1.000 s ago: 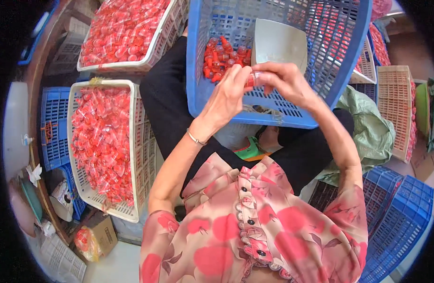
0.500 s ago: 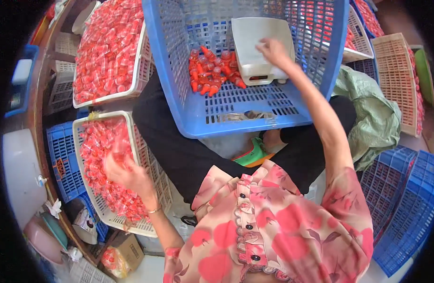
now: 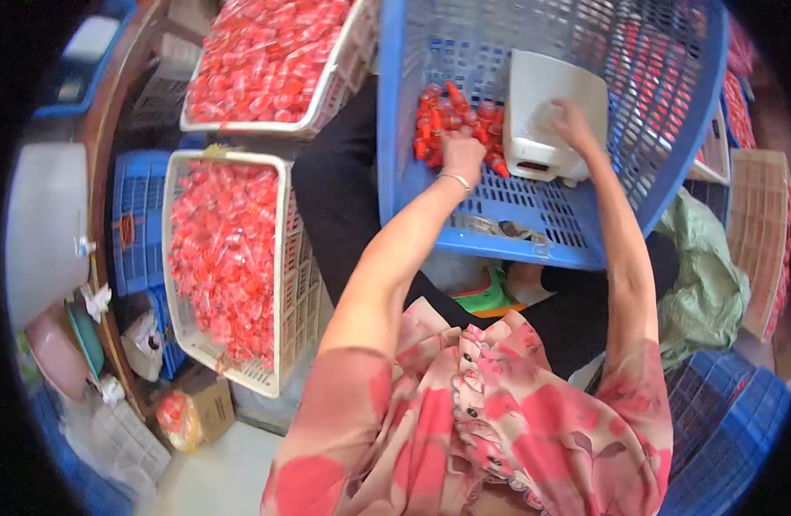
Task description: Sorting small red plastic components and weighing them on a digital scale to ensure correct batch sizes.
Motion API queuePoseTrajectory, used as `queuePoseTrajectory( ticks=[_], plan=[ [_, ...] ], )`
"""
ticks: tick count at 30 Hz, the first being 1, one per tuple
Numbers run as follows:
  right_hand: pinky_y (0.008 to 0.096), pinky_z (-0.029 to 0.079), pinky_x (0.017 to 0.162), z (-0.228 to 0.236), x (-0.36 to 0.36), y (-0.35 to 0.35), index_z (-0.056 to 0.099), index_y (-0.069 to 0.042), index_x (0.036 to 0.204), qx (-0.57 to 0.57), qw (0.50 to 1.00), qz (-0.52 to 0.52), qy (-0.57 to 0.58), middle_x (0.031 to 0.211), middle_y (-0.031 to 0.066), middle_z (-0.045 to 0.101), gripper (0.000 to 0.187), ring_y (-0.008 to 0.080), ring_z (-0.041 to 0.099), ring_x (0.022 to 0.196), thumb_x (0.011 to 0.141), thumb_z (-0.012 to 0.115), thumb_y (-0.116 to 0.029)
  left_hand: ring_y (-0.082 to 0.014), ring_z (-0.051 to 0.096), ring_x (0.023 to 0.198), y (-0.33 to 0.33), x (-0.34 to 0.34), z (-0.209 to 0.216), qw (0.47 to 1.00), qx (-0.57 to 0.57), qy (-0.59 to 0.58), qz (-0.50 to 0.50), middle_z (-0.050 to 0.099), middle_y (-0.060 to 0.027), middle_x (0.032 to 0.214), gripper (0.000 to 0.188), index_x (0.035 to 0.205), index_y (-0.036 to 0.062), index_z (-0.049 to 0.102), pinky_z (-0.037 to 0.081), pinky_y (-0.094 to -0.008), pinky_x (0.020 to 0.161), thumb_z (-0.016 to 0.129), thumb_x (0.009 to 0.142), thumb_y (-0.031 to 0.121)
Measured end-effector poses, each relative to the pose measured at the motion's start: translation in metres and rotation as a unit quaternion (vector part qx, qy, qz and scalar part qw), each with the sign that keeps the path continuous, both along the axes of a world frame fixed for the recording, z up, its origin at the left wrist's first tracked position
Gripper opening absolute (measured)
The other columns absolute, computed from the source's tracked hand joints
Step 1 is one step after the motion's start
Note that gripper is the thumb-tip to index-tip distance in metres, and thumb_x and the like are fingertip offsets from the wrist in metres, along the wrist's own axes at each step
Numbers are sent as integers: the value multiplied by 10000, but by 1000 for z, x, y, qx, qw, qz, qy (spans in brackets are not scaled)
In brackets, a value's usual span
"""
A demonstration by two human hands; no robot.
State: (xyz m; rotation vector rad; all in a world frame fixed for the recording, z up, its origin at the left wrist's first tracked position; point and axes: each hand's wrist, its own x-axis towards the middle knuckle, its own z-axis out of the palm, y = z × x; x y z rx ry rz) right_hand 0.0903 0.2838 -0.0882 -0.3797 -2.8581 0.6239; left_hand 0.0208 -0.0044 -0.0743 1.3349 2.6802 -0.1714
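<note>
A tall blue plastic basket (image 3: 533, 242) leans in front of me between my legs. On its left side lies a heap of small red bottles (image 3: 436, 120) with pointed caps. My left hand (image 3: 464, 158) reaches down onto this heap, fingers curled, their tips hidden among the bottles. Right of the heap sits a white scale (image 3: 533, 86) with a flat, light top. Over that top is my right hand (image 3: 576, 127), its fingers drawn together beside a blurred, clear patch that I cannot make out.
To my left stands a cream crate (image 3: 283, 258) full of wrapped red bottles (image 3: 223, 249); another full crate (image 3: 313, 120) is beyond it. A green sack (image 3: 709, 271) lies at my right, near blue crates (image 3: 731, 421) and a beige crate (image 3: 752, 232). A cardboard box (image 3: 210, 408) sits low left.
My left hand has moved from the cream crate on the left to the red heap in the blue basket. The right hand stays over the scale. The whole view has swung left.
</note>
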Motion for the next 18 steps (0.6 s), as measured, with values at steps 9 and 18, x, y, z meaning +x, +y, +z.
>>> queuePoseTrajectory(
  ticks=[9,18],
  plan=[
    [260,482,803,97,29,-49,544,-6,1299,-517,853,-47,-59,1052,27,627,408,120,600,918,943,564,-205,-390,639,1024,-13,-3,26,958,59,-225,167,468,-331,1301,312,1096,-19,667,543,-453,842,586,817,94],
    [267,489,787,149,39,-148,623,-27,1202,-412,908,-63,37,1012,25,633,310,109,583,872,929,565,-162,-233,681,826,-82,16,81,283,461,-815,207,684,-159,1032,331,1174,11,626,551,-359,775,501,951,222]
  ],
)
